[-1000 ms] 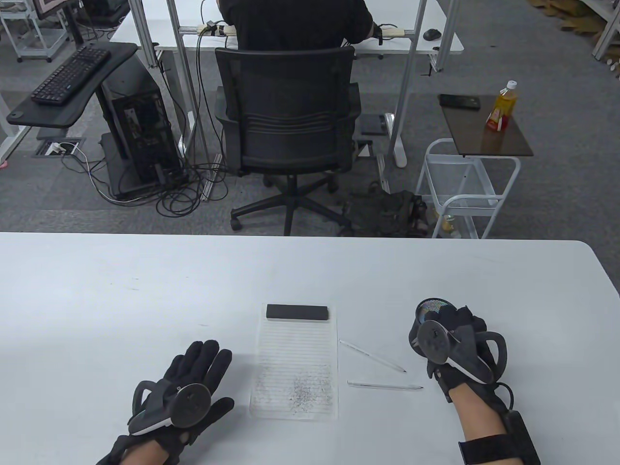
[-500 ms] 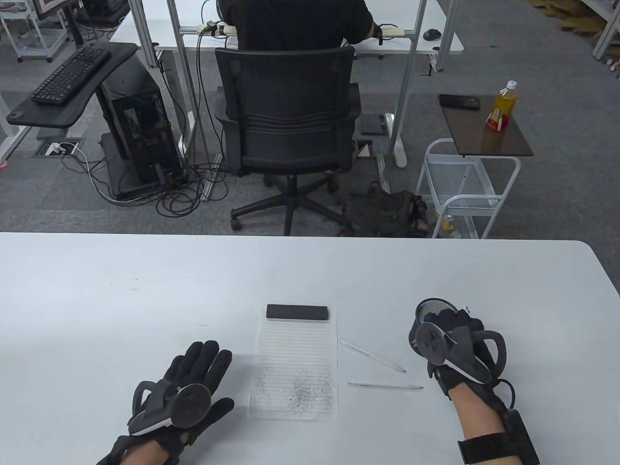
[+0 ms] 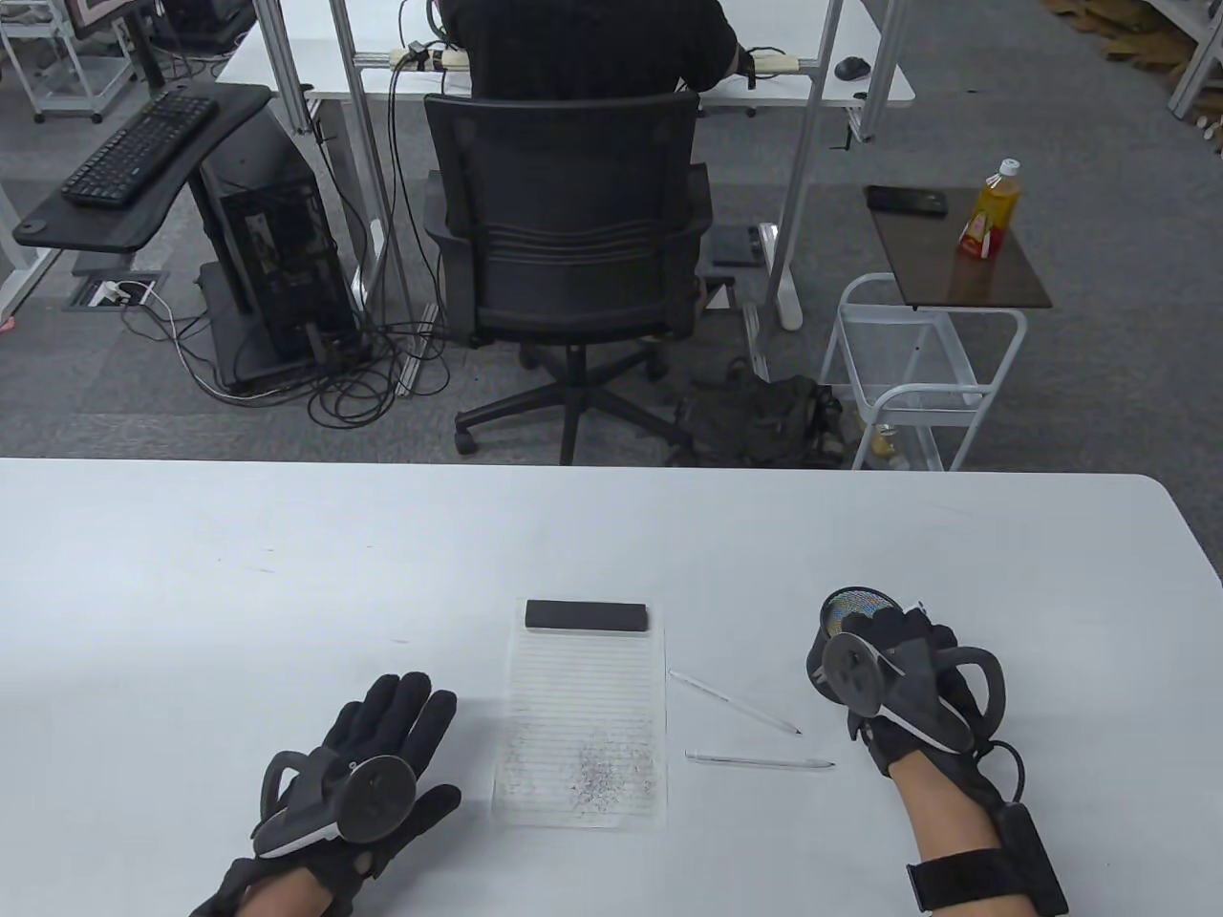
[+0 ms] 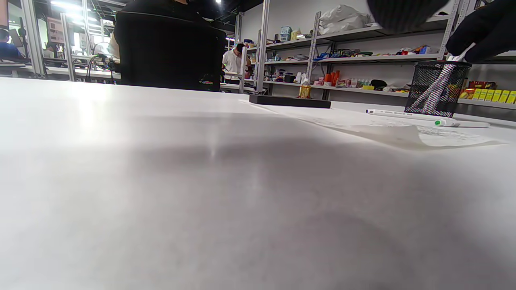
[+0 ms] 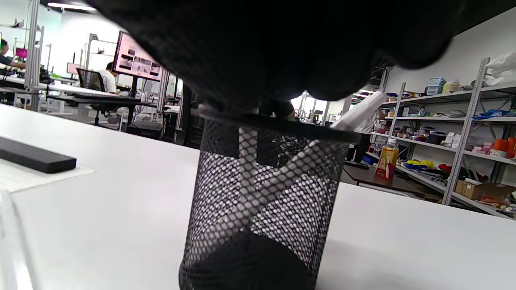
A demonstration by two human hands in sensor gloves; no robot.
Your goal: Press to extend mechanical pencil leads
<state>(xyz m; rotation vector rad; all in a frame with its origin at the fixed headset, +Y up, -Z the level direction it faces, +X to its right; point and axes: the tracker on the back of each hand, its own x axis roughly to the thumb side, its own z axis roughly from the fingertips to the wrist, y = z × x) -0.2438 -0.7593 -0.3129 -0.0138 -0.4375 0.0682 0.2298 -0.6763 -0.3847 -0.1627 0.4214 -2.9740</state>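
Left hand (image 3: pixel 382 755) lies palm down, flat, fingers together and pointing far, thumb spread right. Right hand (image 3: pixel 893 669) raised at far right, fingers (image 5: pixel 282 48) curled downward, bare forearm angling back toward near edge.

White table (image 3: pixel 287 573), lined paper sheet (image 3: pixel 581 745) under a black bar (image 3: pixel 587 615), two white pencils (image 3: pixel 734 702) (image 3: pixel 760 761), mesh pen cup (image 5: pixel 262 201), left hand (image 3: pixel 368 755) resting flat.
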